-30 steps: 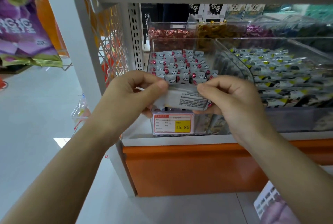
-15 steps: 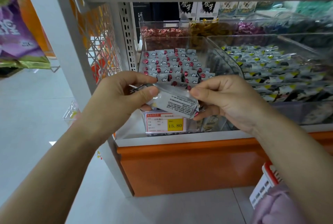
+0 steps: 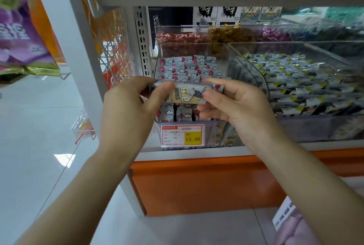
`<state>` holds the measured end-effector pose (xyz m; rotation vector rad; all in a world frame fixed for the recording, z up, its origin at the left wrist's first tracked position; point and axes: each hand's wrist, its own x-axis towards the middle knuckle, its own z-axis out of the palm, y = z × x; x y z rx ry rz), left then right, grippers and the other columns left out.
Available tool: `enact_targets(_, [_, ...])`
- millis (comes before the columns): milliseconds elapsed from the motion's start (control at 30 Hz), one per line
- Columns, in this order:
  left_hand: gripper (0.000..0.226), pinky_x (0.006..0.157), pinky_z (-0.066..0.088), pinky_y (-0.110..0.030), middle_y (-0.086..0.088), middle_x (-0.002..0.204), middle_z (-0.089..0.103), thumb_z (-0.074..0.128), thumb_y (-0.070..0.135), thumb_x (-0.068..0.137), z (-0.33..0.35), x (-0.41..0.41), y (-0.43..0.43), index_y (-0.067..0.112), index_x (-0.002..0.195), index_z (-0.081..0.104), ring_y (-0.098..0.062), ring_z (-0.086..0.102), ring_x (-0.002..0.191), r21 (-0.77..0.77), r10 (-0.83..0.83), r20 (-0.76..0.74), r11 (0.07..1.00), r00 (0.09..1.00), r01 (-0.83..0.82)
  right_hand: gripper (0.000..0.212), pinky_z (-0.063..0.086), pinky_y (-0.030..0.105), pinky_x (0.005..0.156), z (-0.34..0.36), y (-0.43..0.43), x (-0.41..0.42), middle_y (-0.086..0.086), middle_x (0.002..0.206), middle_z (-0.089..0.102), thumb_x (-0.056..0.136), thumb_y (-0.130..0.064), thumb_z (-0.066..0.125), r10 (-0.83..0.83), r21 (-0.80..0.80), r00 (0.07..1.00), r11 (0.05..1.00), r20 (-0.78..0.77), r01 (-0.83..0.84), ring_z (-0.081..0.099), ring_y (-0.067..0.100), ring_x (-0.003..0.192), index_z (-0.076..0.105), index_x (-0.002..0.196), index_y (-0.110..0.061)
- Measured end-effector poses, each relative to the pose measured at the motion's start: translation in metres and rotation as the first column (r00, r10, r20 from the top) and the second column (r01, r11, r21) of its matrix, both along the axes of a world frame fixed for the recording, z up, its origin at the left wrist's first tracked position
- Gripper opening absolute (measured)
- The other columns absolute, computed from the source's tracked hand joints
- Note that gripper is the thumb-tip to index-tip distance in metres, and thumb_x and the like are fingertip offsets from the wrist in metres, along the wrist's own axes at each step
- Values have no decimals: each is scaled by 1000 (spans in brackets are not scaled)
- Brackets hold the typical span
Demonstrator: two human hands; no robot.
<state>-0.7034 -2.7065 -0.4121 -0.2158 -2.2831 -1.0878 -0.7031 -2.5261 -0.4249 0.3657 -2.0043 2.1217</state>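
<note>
Black "15.80" on the yellow field of the price tag (image 3: 182, 135) at the front of the clear bin (image 3: 214, 126). Large lettering on the snack packet (image 3: 187, 94) and brush characters on the rear boxes (image 3: 229, 13) not legible.

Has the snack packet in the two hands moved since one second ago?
Yes. The packet has risen: its lower edge was just above the price tag, and now a clear gap lies between them. It has also been turned over.

Bright, diffuse light, soft shadows only. Glare patch on glossy pale floor tiles (image 3: 64, 159) at 8 o'clock. Hazy reflections on clear plastic bins (image 3: 295, 51) at 2 o'clock. Fisheye bends the edges. Purple snack bag (image 3: 17, 33) at 10 o'clock is blurred, small silver printed packet (image 3: 185, 95) at centre slightly smeared.
</note>
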Motion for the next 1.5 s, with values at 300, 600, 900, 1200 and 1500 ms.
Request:
enact_targets(300, [69, 109, 20, -35, -6, 149, 32, 41, 53, 90, -5, -43, 0, 14, 146, 28, -21, 22, 136, -399, -20, 96, 915, 995, 57, 13, 59, 29, 63, 33, 0, -56, 7, 90, 66, 88, -7, 62, -346, 108, 928, 926, -138, 361, 67, 13, 65, 57, 99, -2])
enact_targets(600, [76, 107, 4, -25, -3, 157, 10, 40, 50, 91, -21, -61, -5, 13, 149, 9, -17, 8, 142, -343, -138, 213, 916, 967, 206, 21, 42, 9, 69, 49, -30, -172, 9, 114, 60, 91, -17, 58, -265, 560, 841, 647, -471, 518, 52, 10, 98, 59, 109, -6])
enact_targets(900, [78, 106, 7, -22, 4, 157, 5, 44, 50, 90, -23, -63, -5, 18, 150, 6, -13, 6, 142, -247, -216, 243, 929, 946, 276, 16, 48, 26, 75, 35, -57, -204, 12, 106, 61, 89, -9, 58, 40, 886, 975, 428, -218, 180, 57, 20, 92, 58, 105, -4])
enact_targets(1200, [75, 101, 3, -7, 10, 156, 4, 45, 47, 91, -27, -63, -5, 19, 149, 6, 3, 8, 133, -191, -267, 242, 930, 933, 316, 17, 45, 33, 93, 32, -56, -230, 5, 117, 63, 90, -13, 57, -16, 921, 947, 229, -320, 315, 57, 18, 108, 66, 104, -17])
enact_targets(1500, [74, 100, 2, -10, 9, 157, 1, 46, 43, 92, -27, -63, -4, 20, 150, 5, -5, 4, 140, -192, -265, 226, 932, 938, 309, 20, 44, 38, 94, 20, -74, -240, 8, 117, 57, 89, -18, 59, -112, 901, 898, 44, -426, 433, 45, 26, 116, 64, 107, -10])
